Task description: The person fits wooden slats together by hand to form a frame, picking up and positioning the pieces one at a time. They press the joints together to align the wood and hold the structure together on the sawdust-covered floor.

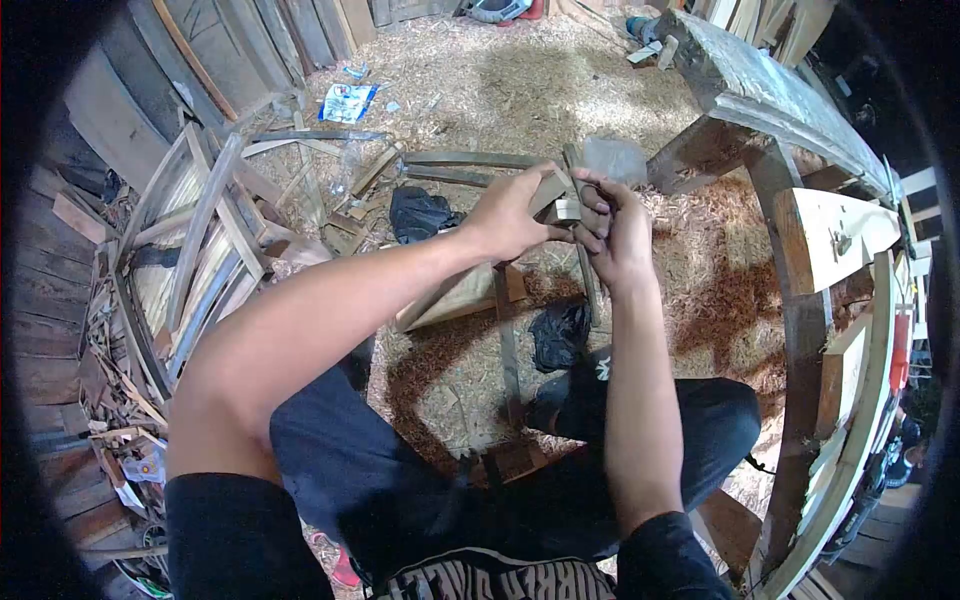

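In front of me, over the shavings, my left hand [508, 212] has its thumb and fingers closed round a short greyish-brown piece of wood [548, 190]. A pale end face [567, 209] shows between the two hands. My right hand [615, 225] has its fingers curled against the same piece from the other side, fingertips facing me. A long thin wooden strip [587, 285] runs behind the right fingers, sticking out above and below them. Below the hands lies a pale wooden board [465, 300], partly hidden by my left forearm.
Wood shavings [530, 85] cover the ground. To the right stands a heavy wooden bench [780, 85] with a wood block [840, 240] on its side. A wooden frame [205, 225] and scraps are piled left. Black plastic bags [560, 337] lie near my legs.
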Action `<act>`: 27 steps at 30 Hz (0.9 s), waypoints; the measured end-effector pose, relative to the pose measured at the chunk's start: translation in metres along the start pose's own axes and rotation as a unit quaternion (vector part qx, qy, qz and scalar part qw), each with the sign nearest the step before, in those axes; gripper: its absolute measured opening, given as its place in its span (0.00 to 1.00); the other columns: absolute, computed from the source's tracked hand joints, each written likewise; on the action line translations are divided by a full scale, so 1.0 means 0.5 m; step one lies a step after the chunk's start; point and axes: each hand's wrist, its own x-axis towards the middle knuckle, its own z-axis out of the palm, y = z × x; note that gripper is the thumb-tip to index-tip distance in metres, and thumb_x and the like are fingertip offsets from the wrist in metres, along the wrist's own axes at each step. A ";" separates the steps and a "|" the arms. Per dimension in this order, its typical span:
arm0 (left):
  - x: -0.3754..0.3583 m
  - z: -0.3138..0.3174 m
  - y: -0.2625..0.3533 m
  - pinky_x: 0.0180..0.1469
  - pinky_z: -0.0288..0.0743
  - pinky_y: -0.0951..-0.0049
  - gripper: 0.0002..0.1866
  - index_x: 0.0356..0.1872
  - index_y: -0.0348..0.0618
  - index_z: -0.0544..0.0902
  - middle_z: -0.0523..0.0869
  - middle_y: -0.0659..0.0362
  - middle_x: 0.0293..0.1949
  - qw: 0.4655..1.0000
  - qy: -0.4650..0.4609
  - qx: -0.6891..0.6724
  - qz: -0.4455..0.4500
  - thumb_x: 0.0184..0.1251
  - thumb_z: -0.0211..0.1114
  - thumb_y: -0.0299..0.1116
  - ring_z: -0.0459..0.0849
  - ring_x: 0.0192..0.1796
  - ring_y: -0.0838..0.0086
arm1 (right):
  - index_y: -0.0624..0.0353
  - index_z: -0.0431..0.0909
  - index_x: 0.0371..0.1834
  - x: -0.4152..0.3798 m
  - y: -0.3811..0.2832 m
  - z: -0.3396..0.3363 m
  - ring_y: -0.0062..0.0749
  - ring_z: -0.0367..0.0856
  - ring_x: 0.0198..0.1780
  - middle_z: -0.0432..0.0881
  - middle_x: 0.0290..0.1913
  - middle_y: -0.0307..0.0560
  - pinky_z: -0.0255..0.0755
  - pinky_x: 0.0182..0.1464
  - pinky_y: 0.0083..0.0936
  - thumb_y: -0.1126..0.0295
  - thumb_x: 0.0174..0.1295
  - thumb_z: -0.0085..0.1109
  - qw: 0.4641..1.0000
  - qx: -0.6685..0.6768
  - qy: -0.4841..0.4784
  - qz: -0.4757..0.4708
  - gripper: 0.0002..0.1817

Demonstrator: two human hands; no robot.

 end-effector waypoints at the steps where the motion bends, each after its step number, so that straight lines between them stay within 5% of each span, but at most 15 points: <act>1: 0.004 -0.007 -0.009 0.56 0.80 0.63 0.36 0.60 0.40 0.77 0.90 0.51 0.49 0.999 -0.025 -0.005 0.019 0.53 0.86 0.41 0.89 0.54 0.63 | 0.71 0.78 0.59 0.004 0.001 -0.006 0.13 0.53 0.18 0.60 0.25 0.28 0.48 0.17 0.17 0.71 0.79 0.39 1.000 -0.020 -0.003 0.005 0.19; 2: 0.007 -0.011 -0.017 0.56 0.80 0.63 0.36 0.60 0.40 0.77 0.90 0.51 0.49 0.999 -0.028 -0.005 0.020 0.53 0.86 0.41 0.89 0.54 0.63 | 0.70 0.81 0.58 0.024 -0.006 -0.044 0.18 0.63 0.20 0.69 0.25 0.31 0.60 0.21 0.21 0.74 0.75 0.43 0.989 -0.140 -0.037 0.012 0.19; 3: 0.009 -0.015 -0.024 0.56 0.80 0.63 0.35 0.60 0.40 0.78 0.89 0.51 0.50 0.999 -0.011 0.025 0.038 0.54 0.86 0.41 0.89 0.54 0.64 | 0.70 0.81 0.58 0.029 -0.009 -0.041 0.18 0.63 0.20 0.69 0.25 0.31 0.60 0.21 0.21 0.74 0.75 0.43 0.990 -0.139 -0.033 0.011 0.19; 4: 0.007 -0.016 -0.030 0.56 0.80 0.63 0.35 0.59 0.40 0.78 0.89 0.52 0.51 0.997 0.005 0.055 0.057 0.54 0.86 0.41 0.89 0.55 0.65 | 0.68 0.81 0.60 0.033 -0.011 -0.041 0.24 0.72 0.24 0.77 0.29 0.38 0.68 0.28 0.25 0.74 0.72 0.47 0.936 -0.340 -0.075 -0.055 0.19; 5: 0.005 -0.016 -0.036 0.56 0.80 0.63 0.35 0.59 0.40 0.78 0.89 0.52 0.51 0.997 0.002 0.054 0.059 0.54 0.86 0.41 0.89 0.55 0.65 | 0.66 0.82 0.61 0.033 -0.010 -0.043 0.30 0.80 0.29 0.85 0.32 0.45 0.76 0.35 0.30 0.73 0.69 0.52 0.835 -0.525 -0.114 -0.118 0.20; 6: 0.000 -0.018 -0.031 0.56 0.79 0.63 0.35 0.59 0.40 0.78 0.89 0.52 0.51 0.997 0.016 0.038 0.058 0.54 0.86 0.42 0.88 0.54 0.66 | 0.64 0.80 0.65 -0.001 -0.046 -0.007 0.48 0.90 0.46 0.90 0.46 0.62 0.80 0.53 0.40 0.70 0.64 0.63 0.722 -0.674 -0.146 -0.046 0.24; 9: -0.004 -0.023 -0.013 0.56 0.79 0.63 0.34 0.58 0.41 0.79 0.89 0.53 0.50 0.997 0.021 0.018 0.075 0.55 0.86 0.43 0.88 0.52 0.66 | 0.64 0.79 0.64 -0.016 -0.044 -0.011 0.56 0.89 0.54 0.88 0.49 0.67 0.79 0.57 0.44 0.65 0.61 0.71 0.686 -0.685 -0.196 -0.148 0.28; 13: 0.007 -0.055 0.031 0.57 0.80 0.62 0.32 0.60 0.43 0.79 0.88 0.54 0.47 0.996 0.011 -0.017 0.088 0.59 0.83 0.43 0.87 0.51 0.65 | 0.63 0.80 0.61 0.041 -0.041 0.000 0.57 0.88 0.55 0.88 0.49 0.65 0.79 0.57 0.44 0.67 0.60 0.74 0.687 -0.690 -0.187 -0.132 0.26; 15: 0.011 -0.072 0.038 0.57 0.80 0.63 0.29 0.62 0.46 0.79 0.87 0.54 0.47 0.998 -0.026 -0.053 -0.005 0.63 0.81 0.41 0.87 0.51 0.64 | 0.65 0.83 0.56 0.072 -0.031 -0.001 0.55 0.88 0.54 0.89 0.47 0.65 0.80 0.56 0.43 0.69 0.62 0.73 0.716 -0.643 -0.215 -0.168 0.20; 17: 0.034 -0.067 0.015 0.58 0.80 0.62 0.29 0.65 0.46 0.79 0.86 0.51 0.48 0.977 0.139 0.097 0.126 0.67 0.78 0.40 0.87 0.51 0.62 | 0.66 0.85 0.50 0.104 -0.011 -0.004 0.54 0.89 0.52 0.89 0.46 0.64 0.80 0.55 0.42 0.70 0.62 0.72 0.727 -0.616 -0.206 -0.220 0.16; 19: 0.050 -0.088 0.001 0.59 0.80 0.60 0.26 0.68 0.44 0.77 0.86 0.47 0.47 0.971 0.146 0.149 0.119 0.73 0.73 0.39 0.87 0.51 0.58 | 0.67 0.85 0.49 0.101 -0.004 0.015 0.57 0.89 0.50 0.90 0.45 0.64 0.80 0.53 0.43 0.69 0.63 0.72 0.760 -0.583 -0.188 -0.217 0.15; 22: 0.053 -0.148 0.002 0.64 0.81 0.53 0.32 0.74 0.40 0.68 0.86 0.42 0.57 0.978 0.052 0.183 0.085 0.84 0.51 0.56 0.87 0.61 0.53 | 0.67 0.86 0.47 0.100 0.017 0.026 0.62 0.89 0.49 0.89 0.40 0.67 0.80 0.51 0.47 0.62 0.66 0.71 0.756 -0.586 -0.097 -0.275 0.17; 23: 0.054 -0.172 0.028 0.64 0.81 0.53 0.32 0.74 0.40 0.68 0.86 0.42 0.57 0.978 0.052 0.185 0.085 0.84 0.51 0.56 0.87 0.61 0.53 | 0.67 0.86 0.47 0.103 0.025 0.028 0.62 0.89 0.49 0.89 0.40 0.67 0.80 0.51 0.47 0.62 0.66 0.71 0.757 -0.584 -0.097 -0.277 0.17; 25: 0.064 -0.199 0.046 0.67 0.79 0.50 0.36 0.78 0.41 0.64 0.86 0.42 0.60 0.966 -0.084 0.224 -0.095 0.85 0.43 0.61 0.86 0.64 0.50 | 0.67 0.86 0.42 0.116 0.041 0.023 0.61 0.90 0.45 0.89 0.35 0.66 0.81 0.48 0.47 0.58 0.66 0.70 0.754 -0.595 -0.037 -0.275 0.19; 27: 0.067 -0.203 0.033 0.69 0.77 0.55 0.36 0.80 0.39 0.61 0.85 0.40 0.61 0.969 -0.060 0.217 -0.097 0.87 0.41 0.58 0.84 0.65 0.48 | 0.69 0.87 0.38 0.127 0.036 0.026 0.57 0.92 0.38 0.88 0.31 0.65 0.81 0.42 0.45 0.54 0.66 0.71 0.757 -0.592 0.000 -0.277 0.22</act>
